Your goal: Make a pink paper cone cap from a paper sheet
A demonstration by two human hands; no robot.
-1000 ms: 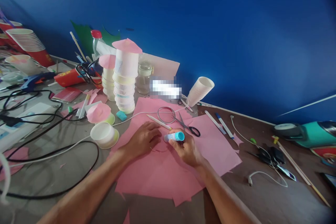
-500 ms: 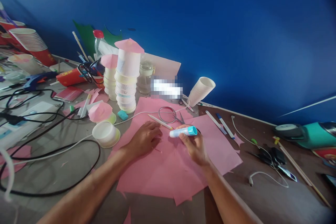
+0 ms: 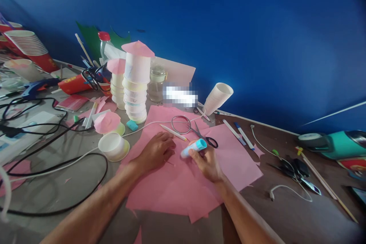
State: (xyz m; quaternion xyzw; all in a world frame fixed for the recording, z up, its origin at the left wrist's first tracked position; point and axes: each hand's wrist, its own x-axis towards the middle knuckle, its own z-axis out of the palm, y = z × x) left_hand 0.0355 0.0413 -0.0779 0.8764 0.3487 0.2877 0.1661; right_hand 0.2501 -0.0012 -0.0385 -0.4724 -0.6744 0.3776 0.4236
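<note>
In the head view, my right hand (image 3: pixel 208 164) grips a light-blue and white glue stick (image 3: pixel 193 147), its pale end tilted down towards a sheet of pink paper (image 3: pixel 171 194). My left hand (image 3: pixel 158 149) rests palm down on the paper's left part, fingers slightly bent and holding nothing I can see. Just beyond the hands lie a white pencil (image 3: pixel 173 132), a thin round ring (image 3: pixel 180 116) and scissors with dark handles (image 3: pixel 212 142). Left of my left hand, a white paper cup (image 3: pixel 111 146) stands near a cup topped with pink paper (image 3: pixel 107 122).
Two towers of stacked cups (image 3: pixel 137 70) with pink cone tops rise at the back left. A tilted cup stack (image 3: pixel 217 98) leans by the blue wall. Black cables (image 3: pixel 57 210) and a power strip (image 3: pixel 31 129) lie left; markers (image 3: pixel 244 136) and a teal device (image 3: pixel 340 145) are right.
The glue stick has swung from nearly level to a steeper tilt, its pale end lower and slightly left. My right hand moved slightly left, uncovering the scissors' handles. My left hand stays in place.
</note>
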